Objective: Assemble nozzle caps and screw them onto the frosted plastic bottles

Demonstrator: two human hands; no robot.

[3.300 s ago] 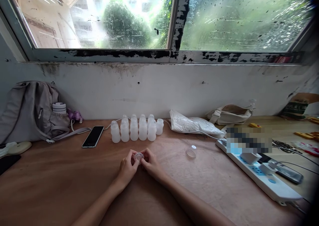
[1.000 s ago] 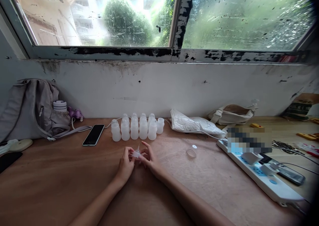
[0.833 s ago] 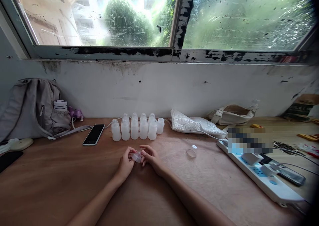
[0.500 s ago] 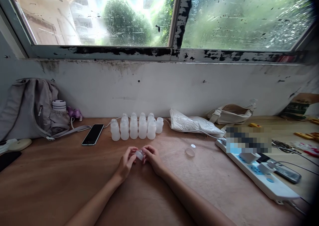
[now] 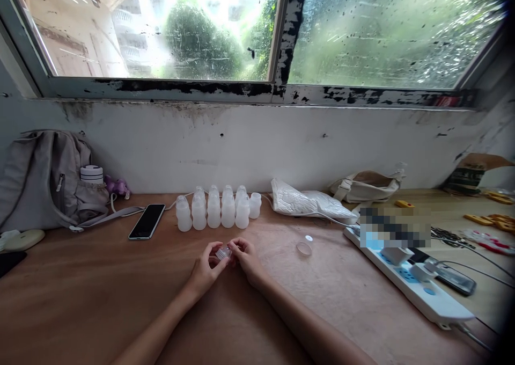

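Between my hands is a small clear plastic piece (image 5: 222,253), low over the brown table (image 5: 120,300). My left hand (image 5: 207,265) wraps its fingers and thumb round the piece from the left. On the other side, my right hand (image 5: 244,256) has its fingertips pinched together at the piece's right end; they hide part of it. Several frosted white bottles (image 5: 214,209) stand in a cluster beyond my hands, and a shorter one (image 5: 255,205) is at their right end. A clear ring (image 5: 304,248) and a small white disc (image 5: 308,239) lie to the right.
A phone (image 5: 147,221) and a grey backpack (image 5: 44,182) are on the left. Behind, a silvery packet (image 5: 309,201) lies near a beige bag (image 5: 366,187). A white power strip (image 5: 414,282) with plugs and cables runs along the right, near yellow tools (image 5: 478,220).
The clear piece has tilted flatter between my fingers, and my left thumb has shifted along it. The whole view has moved slightly.
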